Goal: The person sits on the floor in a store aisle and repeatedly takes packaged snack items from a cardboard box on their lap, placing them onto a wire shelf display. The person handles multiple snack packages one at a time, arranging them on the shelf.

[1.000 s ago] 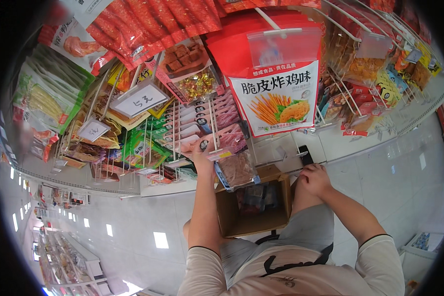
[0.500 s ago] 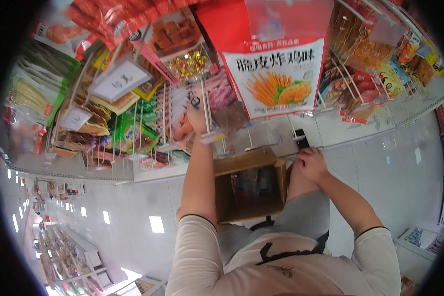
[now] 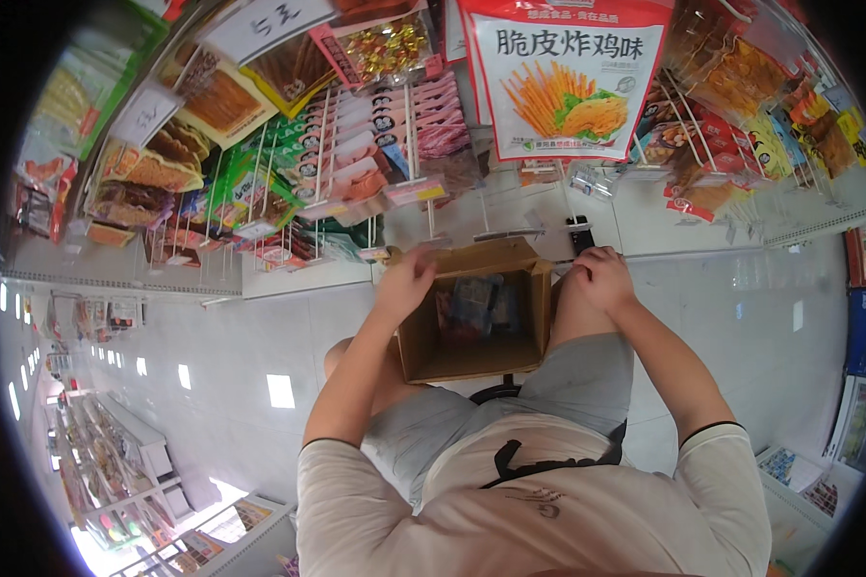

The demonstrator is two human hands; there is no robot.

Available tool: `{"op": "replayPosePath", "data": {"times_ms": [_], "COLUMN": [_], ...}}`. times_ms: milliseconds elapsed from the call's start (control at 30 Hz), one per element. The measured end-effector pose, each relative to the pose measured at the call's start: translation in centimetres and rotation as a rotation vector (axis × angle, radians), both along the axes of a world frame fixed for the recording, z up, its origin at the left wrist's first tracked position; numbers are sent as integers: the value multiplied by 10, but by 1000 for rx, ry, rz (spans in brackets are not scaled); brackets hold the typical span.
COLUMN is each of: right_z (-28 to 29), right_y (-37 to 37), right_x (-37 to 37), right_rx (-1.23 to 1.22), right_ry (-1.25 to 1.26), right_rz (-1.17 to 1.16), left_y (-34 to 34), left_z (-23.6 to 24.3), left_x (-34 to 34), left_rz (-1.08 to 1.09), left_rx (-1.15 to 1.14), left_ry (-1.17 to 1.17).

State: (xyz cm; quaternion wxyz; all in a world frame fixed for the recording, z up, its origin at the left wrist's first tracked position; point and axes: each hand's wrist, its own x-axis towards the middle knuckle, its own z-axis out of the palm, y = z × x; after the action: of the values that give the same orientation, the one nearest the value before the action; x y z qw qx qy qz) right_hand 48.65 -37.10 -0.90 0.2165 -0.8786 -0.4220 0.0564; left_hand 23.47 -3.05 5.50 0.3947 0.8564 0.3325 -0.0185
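Note:
My left hand [image 3: 409,281] is at the far left corner of an open cardboard box [image 3: 471,363], its bent fingers closed over the rim. Inside the box lie a few dark, shiny packets [image 3: 476,303], too dim to make out. My right hand [image 3: 603,279] rests on my right knee with its fingers curled together; whether anything small is in them is hidden. Just beyond its fingertips is a small black object [image 3: 579,234] by the shelf's lower edge. Ahead of my left hand hang rows of pink snack packs [image 3: 361,144] on wire hooks.
A large red and white snack bag [image 3: 573,82] hangs ahead of me. Green packs [image 3: 250,188], brown packs [image 3: 144,168] and white price cards [image 3: 265,24] line the left side of the curved rack. More packs [image 3: 712,144] hang at the right. Another stocked shelf [image 3: 106,462] stands lower left.
My left hand has come back from the hanging pink packs down to the box's rim. My right hand stays on the knee. The view has shifted, so the rack sits higher in the picture.

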Motion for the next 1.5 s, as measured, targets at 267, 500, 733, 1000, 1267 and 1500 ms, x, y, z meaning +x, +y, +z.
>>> {"op": "replayPosePath", "data": {"times_ms": [267,500,733,1000,1267,1500], "right_z": [10,16,28,-189,-264,-273], "right_y": [5,5,50,146,169,156], "right_x": [-6,-17,-91,-201,-206,-200], "right_rx": [-48,-4,-23,-375,-438,-615], "right_ry": [14,-277,-5,581,773,841], "right_rz": [55,389,931,887,1052,913], "left_y": [24,3,15,17,19,23], "left_z": [-48,-39,-50,-39,-56,-45], "left_x": [-223,-222,-222,-213,-218,-211], "left_rz": [63,254,296,352,400,399], "left_rx": [491,344,315,327,339,337], "left_ry": [352,399,317,362,324,311]}}
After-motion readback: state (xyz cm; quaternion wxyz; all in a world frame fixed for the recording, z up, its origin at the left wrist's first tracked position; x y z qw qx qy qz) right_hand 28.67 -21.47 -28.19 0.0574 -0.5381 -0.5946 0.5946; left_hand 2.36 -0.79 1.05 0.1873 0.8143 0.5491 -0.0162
